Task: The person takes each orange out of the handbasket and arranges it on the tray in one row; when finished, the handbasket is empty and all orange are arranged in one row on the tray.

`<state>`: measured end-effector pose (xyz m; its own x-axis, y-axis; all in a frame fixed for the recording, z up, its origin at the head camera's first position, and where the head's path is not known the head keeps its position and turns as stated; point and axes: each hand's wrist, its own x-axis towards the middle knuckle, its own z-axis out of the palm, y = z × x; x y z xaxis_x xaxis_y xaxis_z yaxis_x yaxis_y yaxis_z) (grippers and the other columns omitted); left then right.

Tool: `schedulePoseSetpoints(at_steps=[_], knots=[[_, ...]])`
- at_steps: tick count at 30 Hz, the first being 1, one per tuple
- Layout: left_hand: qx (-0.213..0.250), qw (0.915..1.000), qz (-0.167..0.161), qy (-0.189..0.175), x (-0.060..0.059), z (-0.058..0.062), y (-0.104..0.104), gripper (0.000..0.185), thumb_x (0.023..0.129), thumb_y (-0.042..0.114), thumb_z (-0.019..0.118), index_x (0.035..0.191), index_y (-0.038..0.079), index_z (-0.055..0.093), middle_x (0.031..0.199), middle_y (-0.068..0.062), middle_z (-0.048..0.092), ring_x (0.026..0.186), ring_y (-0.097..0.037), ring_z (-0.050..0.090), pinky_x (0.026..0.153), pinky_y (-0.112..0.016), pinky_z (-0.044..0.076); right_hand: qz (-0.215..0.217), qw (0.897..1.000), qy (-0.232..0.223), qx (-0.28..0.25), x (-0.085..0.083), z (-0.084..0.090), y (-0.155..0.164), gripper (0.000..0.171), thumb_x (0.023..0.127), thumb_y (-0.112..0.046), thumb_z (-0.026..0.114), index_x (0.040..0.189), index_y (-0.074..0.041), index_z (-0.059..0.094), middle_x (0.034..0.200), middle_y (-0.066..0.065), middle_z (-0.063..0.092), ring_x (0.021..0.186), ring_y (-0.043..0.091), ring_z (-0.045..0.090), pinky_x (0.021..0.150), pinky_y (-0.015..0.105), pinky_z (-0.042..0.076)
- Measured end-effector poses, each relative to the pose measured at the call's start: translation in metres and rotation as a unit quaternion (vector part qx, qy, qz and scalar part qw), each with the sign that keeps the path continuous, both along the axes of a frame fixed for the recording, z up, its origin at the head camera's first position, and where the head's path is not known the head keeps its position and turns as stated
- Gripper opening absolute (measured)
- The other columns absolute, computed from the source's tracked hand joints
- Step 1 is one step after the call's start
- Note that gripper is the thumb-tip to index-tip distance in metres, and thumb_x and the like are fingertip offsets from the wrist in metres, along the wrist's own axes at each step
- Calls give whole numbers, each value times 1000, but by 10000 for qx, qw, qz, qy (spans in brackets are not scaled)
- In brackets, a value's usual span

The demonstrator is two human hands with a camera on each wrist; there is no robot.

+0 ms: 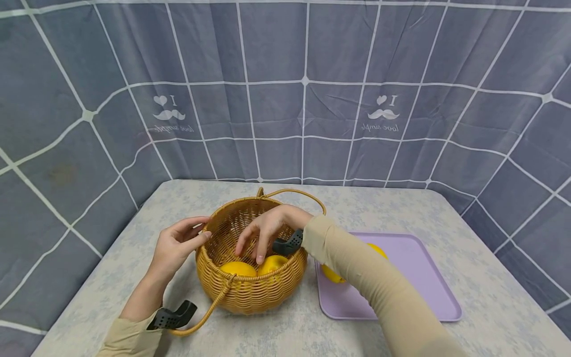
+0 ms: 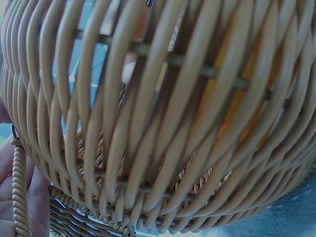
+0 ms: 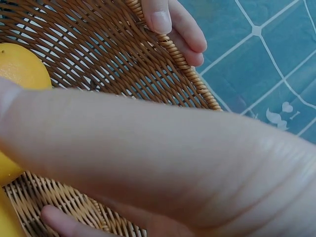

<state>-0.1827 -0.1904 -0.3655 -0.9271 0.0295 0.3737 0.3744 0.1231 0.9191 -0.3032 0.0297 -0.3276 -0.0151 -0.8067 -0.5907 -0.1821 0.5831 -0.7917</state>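
Reaching into the round woven wicker basket (image 1: pixel 250 277) with the right hand (image 1: pixel 267 233), grip spread, fingertips hovering just above two yellow lemon-like fruits (image 1: pixel 256 267) lying on the basket floor. Steadying the near-left rim with the left hand (image 1: pixel 178 243), thumb hooked over the braided edge, fingers outside. Advisable: keep the rim braced, curl fingers fully round one fruit, lift straight up clear of the loop handle (image 1: pixel 294 194). Further yellow fruit (image 1: pixel 332 273) noted on lilac plastic tray (image 1: pixel 428 282), right of basket on the counter (image 1: pixel 134 258).

One wicker basket (image 1: pixel 250 292) sits on the table, with two yellow fruits (image 1: pixel 238 268) inside it. One lilac tray (image 1: pixel 415 277) lies beside it, carrying one more yellow fruit (image 1: pixel 332 273), partly hidden by a sleeve. Two hands (image 1: pixel 176 243) are at the basket.
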Motion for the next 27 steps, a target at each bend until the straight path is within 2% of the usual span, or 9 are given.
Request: schedulePoseSetpoints(at_steps=[7,15,18,19,21,25,26,27], knots=[[96,9999,-6,64,-2,-3,0,30,86,5,68,114,-2,63,116,-9,61,109,-3,57,86,-19,52,165,9999,-11,51,-1,-1,1,58,82,9,65,136,0,47,132,8,50,117,27,52,96,31,49],[66,10000,-13,-17,-1,-1,0,30,86,5,68,114,-4,63,116,-10,62,110,-6,57,87,-20,51,365,9992,-142,-5,-1,0,1,59,81,12,65,136,4,44,124,6,54,120,36,48,98,33,47],[172,9996,-151,154,-5,-8,-4,32,86,7,68,115,-3,63,116,-9,61,111,-7,57,87,-20,51,414,9991,-72,83,-1,0,1,59,80,12,66,135,3,46,124,8,55,119,32,50,97,33,48],[346,9986,-301,265,-10,-15,-7,32,85,6,68,116,-2,63,117,-9,61,112,-9,57,87,-20,52,443,9990,-18,110,-1,0,1,59,80,11,66,134,2,47,124,8,55,118,30,51,97,32,48],[303,9985,-315,317,-10,-17,-8,34,85,10,69,117,-1,63,117,-8,61,112,-8,57,87,-20,52,473,9987,91,180,-1,0,2,57,80,10,67,133,1,49,123,9,56,116,25,52,95,32,49],[308,9986,-290,322,-9,-15,-7,34,85,11,70,116,0,63,117,-8,61,112,-7,57,87,-20,52,528,9979,251,295,0,1,2,55,79,9,69,131,-2,51,122,8,58,114,19,53,93,30,50],[141,9996,-137,223,-4,-8,-3,34,85,13,70,116,-1,63,117,-8,61,111,-5,57,87,-21,51,513,9978,273,328,0,1,2,56,79,9,69,130,-3,51,121,8,58,113,18,53,93,30,50],[137,9996,-129,200,-4,-7,-2,33,86,11,69,116,-1,63,117,-7,61,111,-5,57,87,-20,51,506,9976,293,365,1,1,2,56,78,9,70,129,-4,52,121,8,58,113,18,54,93,29,50]])
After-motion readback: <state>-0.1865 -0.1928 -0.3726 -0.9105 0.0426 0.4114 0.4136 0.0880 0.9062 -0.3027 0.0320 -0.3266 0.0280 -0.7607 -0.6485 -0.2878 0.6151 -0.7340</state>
